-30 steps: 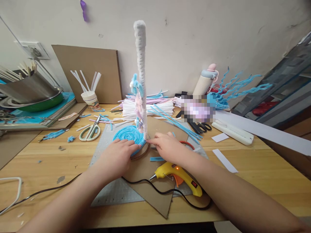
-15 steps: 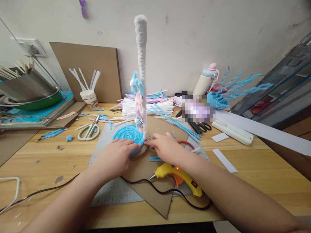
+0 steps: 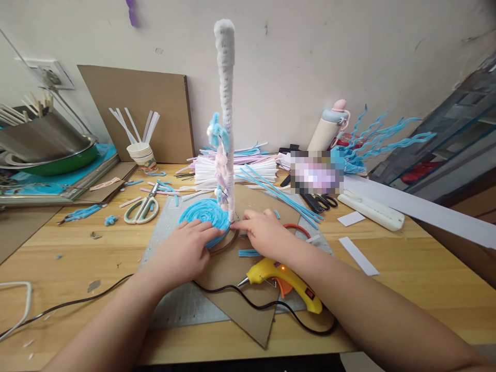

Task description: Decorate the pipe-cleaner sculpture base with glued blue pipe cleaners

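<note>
A round blue mat coiled from pipe cleaners (image 3: 199, 209) lies on cardboard. My left hand (image 3: 188, 245) rests across its near side, fingers spread over the coil. From the right, my right hand (image 3: 263, 232) reaches in with the index finger stretched to the coil's edge, at the foot of a tall white fuzzy post (image 3: 225, 77); the other fingers are partly curled and their undersides hidden. Small blue and pink fuzzy figures (image 3: 217, 132) hang along the post's left side. A yellow glue gun (image 3: 287, 281) with its light glowing lies below my right wrist.
A black cord (image 3: 256, 306) crosses the cardboard (image 3: 251, 330) and grey cutting mat (image 3: 186, 310). Scissors (image 3: 143, 206) and a paper cup (image 3: 141, 155) stand left. White pipe cleaners (image 3: 236, 170) are piled behind; a bottle (image 3: 325, 129) and power strip (image 3: 370, 212) are right.
Hardly anything differs. Both hands stay at the blue coil's edge, and the view has shifted very slightly.
</note>
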`<state>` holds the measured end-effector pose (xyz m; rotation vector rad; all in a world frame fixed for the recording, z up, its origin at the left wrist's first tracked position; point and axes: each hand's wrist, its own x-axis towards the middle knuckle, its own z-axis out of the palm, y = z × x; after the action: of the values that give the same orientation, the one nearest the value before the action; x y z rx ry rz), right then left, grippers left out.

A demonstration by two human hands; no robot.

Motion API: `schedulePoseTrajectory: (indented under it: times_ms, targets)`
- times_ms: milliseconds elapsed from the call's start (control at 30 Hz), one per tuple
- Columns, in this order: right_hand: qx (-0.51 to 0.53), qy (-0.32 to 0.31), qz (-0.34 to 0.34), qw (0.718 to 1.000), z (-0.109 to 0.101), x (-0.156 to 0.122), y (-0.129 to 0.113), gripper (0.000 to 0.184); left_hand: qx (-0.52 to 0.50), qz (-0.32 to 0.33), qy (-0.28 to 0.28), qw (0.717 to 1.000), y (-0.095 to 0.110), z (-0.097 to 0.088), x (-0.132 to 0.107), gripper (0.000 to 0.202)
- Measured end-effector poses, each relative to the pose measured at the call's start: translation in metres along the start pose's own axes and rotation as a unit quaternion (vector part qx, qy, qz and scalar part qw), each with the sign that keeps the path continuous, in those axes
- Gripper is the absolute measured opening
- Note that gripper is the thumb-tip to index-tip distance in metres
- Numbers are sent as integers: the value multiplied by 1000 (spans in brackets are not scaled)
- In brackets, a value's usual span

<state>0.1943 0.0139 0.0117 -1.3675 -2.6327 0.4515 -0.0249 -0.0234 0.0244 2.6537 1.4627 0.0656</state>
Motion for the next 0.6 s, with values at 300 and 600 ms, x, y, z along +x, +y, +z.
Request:
schedulePoseTrajectory:
  times_ms: [300, 600]
  targets:
    - [-3, 9, -3, 1000, 1, -1, -1, 51, -13, -14, 70, 997, 2, 17, 6, 19]
    - [3, 23, -12, 1000, 2, -1, 0, 51, -33, 2, 58, 998, -4, 17, 6, 23]
